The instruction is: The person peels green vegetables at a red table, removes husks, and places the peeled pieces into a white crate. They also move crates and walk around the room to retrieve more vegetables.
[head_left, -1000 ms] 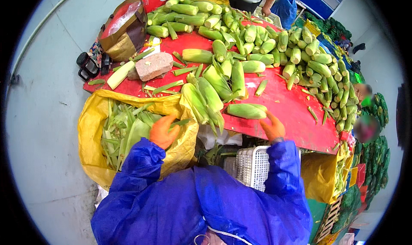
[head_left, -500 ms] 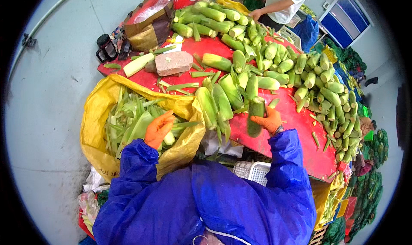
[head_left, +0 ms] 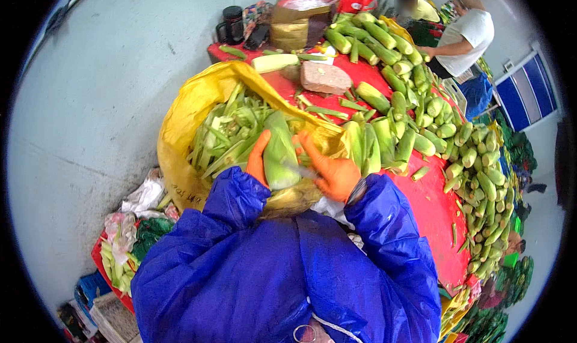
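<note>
Head view, looking down on the work

Left hand (head_left: 258, 160), orange-gloved: wrapped along the left side of a green corn ear (head_left: 278, 151), husk on; grip closed round it. Ear stands steeply in the picture, narrower end away from the wearer, over the mouth of a yellow sack (head_left: 177, 133), off the near edge of the red table (head_left: 430, 211)

Right hand (head_left: 339, 175), same orange glove: just right of the ear, index finger reaching toward it. Blurred thin grey object (head_left: 308, 171) between hand and ear, too smeared to name; cannot tell whether the fingers are pinching it

Sack: loose green husk leaves (head_left: 225, 142) inside, rim bulging up against the table's near edge. Beside the rim, on that edge, a few unshucked ears (head_left: 371, 148) leaning together

Table, left end: black lidded flask (head_left: 232, 24) by the corner, brown-and-gold bag (head_left: 290, 35) next to it. Pinkish stone block (head_left: 324, 78) nearer the middle, paler ear (head_left: 273, 62) lying to its left

Far edge and right end: long heap of corn ears (head_left: 481, 169). Beyond the far edge, a person in a white top (head_left: 467, 42), one arm toward the heap
</note>
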A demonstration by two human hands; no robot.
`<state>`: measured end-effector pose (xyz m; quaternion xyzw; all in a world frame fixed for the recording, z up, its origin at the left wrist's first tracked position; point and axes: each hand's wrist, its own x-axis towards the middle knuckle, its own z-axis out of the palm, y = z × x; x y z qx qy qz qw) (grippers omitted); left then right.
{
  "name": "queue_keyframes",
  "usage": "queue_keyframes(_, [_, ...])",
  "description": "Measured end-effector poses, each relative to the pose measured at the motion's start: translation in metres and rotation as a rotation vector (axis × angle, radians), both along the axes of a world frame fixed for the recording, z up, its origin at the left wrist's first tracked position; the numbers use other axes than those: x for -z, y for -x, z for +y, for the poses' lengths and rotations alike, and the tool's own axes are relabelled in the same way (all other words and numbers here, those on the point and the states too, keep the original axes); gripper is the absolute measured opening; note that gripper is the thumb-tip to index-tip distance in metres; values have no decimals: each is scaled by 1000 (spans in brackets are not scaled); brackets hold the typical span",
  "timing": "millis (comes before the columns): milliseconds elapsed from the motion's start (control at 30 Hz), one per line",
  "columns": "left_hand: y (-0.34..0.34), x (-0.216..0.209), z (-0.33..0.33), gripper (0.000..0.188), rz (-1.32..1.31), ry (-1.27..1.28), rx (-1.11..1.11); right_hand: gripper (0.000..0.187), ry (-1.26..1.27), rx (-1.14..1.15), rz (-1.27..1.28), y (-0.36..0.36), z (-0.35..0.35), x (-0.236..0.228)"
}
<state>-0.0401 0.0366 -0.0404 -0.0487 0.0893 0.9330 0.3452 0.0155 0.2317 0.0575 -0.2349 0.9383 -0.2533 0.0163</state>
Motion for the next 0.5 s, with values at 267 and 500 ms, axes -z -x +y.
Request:
queue_keyframes(267, [-4,22,-34,58,-78,-24,-138,86,-464,-197,205,30,-64,15])
queue_keyframes(500, [-1,55,-46,47,-78,-278,-118,83,-108,138,135,14,-95,66])
